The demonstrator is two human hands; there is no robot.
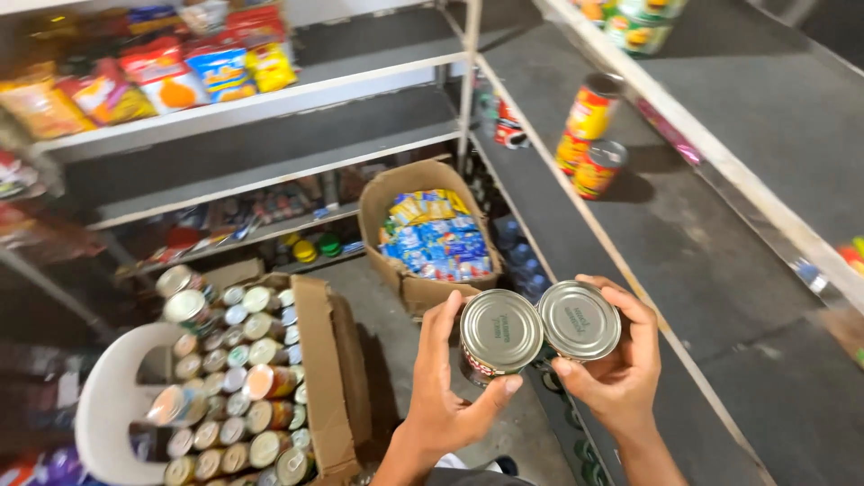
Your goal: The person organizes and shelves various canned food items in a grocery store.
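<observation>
Each hand grips one tin: left hand [450, 396] on the left can [499, 333], right hand [616, 373] on the right can [579, 319]. Set them upright beside the cans on the shelf [711, 261], probably one at a time, keeping fingers clear of the rims.

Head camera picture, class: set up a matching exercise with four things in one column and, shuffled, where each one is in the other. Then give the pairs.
Things:
1. Two silver-topped cans
2. Cardboard box of blue and yellow packets
3. Two stacked yellow-and-red cans
4. Cardboard box full of cans

Places:
A. On the grey shelf at right
B. On a white plastic chair
C. On the floor by the shelf post
D. In the left hand and right hand

Pairs: 1-D, 2-C, 3-A, 4-B
</observation>
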